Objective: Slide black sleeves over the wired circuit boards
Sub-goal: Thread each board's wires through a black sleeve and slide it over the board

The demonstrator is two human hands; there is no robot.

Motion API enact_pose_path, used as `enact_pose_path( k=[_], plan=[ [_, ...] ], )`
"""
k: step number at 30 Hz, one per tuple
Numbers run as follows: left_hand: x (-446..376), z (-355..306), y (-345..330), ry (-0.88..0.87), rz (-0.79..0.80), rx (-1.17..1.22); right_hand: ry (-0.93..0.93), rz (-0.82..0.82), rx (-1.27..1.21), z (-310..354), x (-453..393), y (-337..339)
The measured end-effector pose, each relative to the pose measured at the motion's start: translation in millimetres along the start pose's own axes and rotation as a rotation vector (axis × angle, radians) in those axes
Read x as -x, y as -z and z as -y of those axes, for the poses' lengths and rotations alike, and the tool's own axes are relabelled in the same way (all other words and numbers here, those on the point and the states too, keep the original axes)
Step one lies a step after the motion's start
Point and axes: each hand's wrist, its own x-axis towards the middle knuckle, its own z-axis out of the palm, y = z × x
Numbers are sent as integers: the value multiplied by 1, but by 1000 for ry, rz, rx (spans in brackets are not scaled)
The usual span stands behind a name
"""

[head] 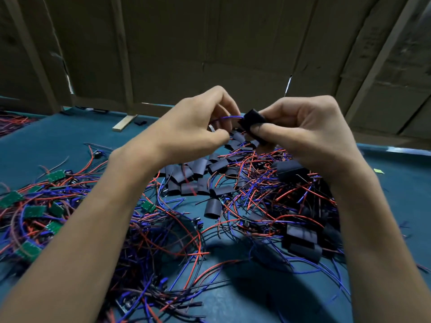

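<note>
Head view: right hand (300, 131) pinched on matte flat black sleeve (253, 124), left hand (193, 129) pinched on thin blue wire (229, 117).

I see a black sleeve (253, 123) at the frame's centre, with a blue-violet wire (229, 117) running out of it. Below it lie matte black loose sleeves (198, 173) among tangled red and blue wires (177, 243). Green circuit boards (35, 210) dot the left. The table (58, 136) is teal; the backdrop is dull brown cardboard (210, 43).

L hand (196, 127) raised, fingers pinched | R hand (300, 131) raised, fingers curled
</note>
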Motion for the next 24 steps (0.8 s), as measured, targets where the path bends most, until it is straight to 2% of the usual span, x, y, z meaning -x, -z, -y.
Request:
enact_pose_path(
  k=[5, 7, 10, 13, 17, 24],
  plan=[
    [-1, 20, 2, 54, 81, -133, 0, -62, -33, -1, -1, 7],
    [1, 26, 4, 93, 95, -1, -15, -65, -34, -2, -1, 13],
    [3, 30, 12, 131, 15, 288, -70, -51, 9, -7, -1, 20],
    [4, 32, 23, 133, 35, 402, -112, -43, 82, -12, 0, 24],
    [9, 31, 35, 81, 51, 353, -113, 40, 139, -15, 1, 27],
    [5, 15, 23, 125, 101, 350, 43, 137, 363, -7, -1, 5]
  ],
)
